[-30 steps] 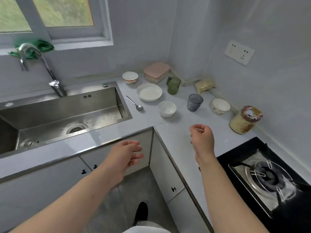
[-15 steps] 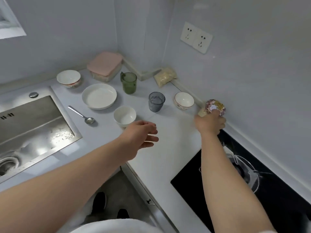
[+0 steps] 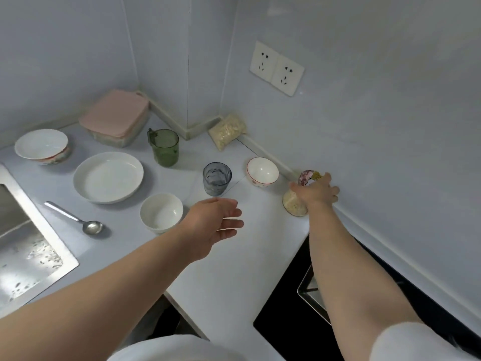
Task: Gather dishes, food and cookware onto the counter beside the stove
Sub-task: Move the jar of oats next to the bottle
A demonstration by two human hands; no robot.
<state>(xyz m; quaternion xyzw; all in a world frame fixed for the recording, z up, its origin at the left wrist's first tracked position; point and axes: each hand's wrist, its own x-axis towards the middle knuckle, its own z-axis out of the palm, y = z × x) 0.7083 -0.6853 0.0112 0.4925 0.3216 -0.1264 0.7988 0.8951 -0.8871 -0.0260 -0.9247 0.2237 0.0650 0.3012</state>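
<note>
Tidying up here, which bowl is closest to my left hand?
The plain white bowl beside the spoon; the other two have patterned outsides and sit farther back.

The right hand [image 3: 315, 191] is covering most of the jar [image 3: 292, 204], hiding whether it is gripping; the lid's print is blurring out. The right forearm [image 3: 346, 269] is hiding part of the stove [image 3: 283, 321]. The picture's left edge is cutting off the sink [image 3: 23, 256].
</note>
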